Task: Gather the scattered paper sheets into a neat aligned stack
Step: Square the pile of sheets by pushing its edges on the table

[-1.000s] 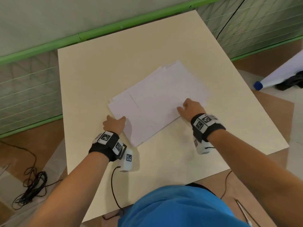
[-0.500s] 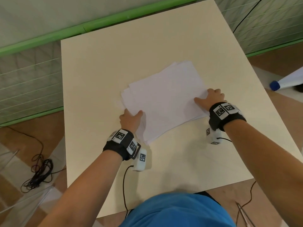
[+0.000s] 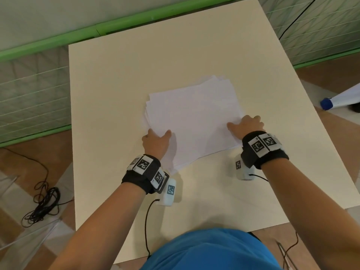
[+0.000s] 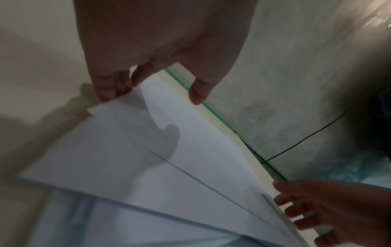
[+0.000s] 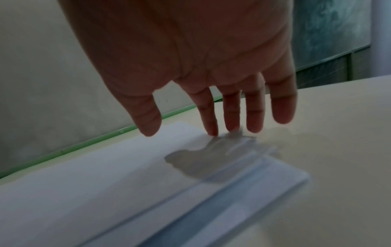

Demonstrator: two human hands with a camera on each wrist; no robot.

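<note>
A square cream-coloured table (image 3: 120, 78) with a matte top fills the middle of the head view. Beyond its far edge runs a bright green horizontal rail (image 3: 81, 36) along the foot of a pale grey-green wall (image 3: 58, 10). Below the rail, on both sides, hang panels of greenish mesh netting (image 3: 33, 90). The floor (image 3: 19, 172) is brown with lighter patches. A tangled black cable (image 3: 42, 201) lies on it at the left. At the right edge a white tube with a blue cap (image 3: 329, 103) lies near the floor. Light is soft and even.
</note>
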